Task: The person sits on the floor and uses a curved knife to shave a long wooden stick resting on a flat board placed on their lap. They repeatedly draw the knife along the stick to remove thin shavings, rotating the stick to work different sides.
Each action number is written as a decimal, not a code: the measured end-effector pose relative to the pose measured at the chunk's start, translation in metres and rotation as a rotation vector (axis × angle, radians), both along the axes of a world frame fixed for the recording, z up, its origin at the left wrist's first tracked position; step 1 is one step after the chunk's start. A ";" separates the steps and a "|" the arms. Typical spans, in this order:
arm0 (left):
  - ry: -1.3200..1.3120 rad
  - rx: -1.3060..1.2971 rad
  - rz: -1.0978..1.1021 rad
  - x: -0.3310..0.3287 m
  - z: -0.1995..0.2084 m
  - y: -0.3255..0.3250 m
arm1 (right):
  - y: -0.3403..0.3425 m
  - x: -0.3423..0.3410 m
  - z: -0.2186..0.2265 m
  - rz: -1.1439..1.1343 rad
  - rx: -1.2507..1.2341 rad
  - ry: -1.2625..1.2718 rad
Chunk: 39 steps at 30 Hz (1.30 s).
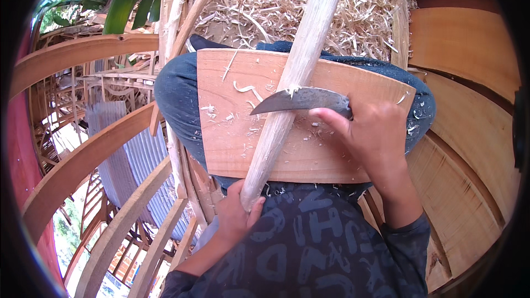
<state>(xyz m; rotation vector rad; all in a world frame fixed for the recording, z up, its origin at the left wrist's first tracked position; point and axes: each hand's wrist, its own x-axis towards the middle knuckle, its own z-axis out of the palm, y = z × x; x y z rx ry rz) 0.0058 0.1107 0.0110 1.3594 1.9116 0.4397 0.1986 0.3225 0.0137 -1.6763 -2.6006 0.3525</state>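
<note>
A long peeled wooden pole [298, 66] slants from my lap up to the far edge of the view. My left hand [238, 212] is closed round its near end, close to my shirt. In my right hand [378, 132] is a knife [303, 100] with a broad curved blade, its handle hidden in my fingers. The blade lies across the pole, its tip to the left, and a small curl of wood sits at its far edge. Under the pole a flat wooden board [232, 143] rests across my thighs, with shavings [248, 89] scattered on it.
Beyond the board lies a thick heap of wood shavings [359, 16]. Curved wooden slats [94, 160] stand at the left, with corrugated sheeting [149, 160] and green leaves [127, 8] past them. Wide wooden planks [464, 138] line the right side.
</note>
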 end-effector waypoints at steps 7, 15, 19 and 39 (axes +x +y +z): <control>-0.061 -0.007 0.042 -0.002 -0.006 -0.008 | 0.005 -0.002 0.000 -0.026 -0.016 0.047; -0.077 0.020 -0.001 -0.004 -0.008 -0.006 | -0.040 -0.021 0.005 0.139 -0.150 0.159; -0.112 0.055 0.057 -0.003 -0.010 -0.008 | 0.005 -0.008 0.006 -0.002 -0.063 0.057; -0.051 -0.045 0.033 -0.002 -0.007 -0.001 | -0.005 -0.015 0.014 0.035 -0.067 0.062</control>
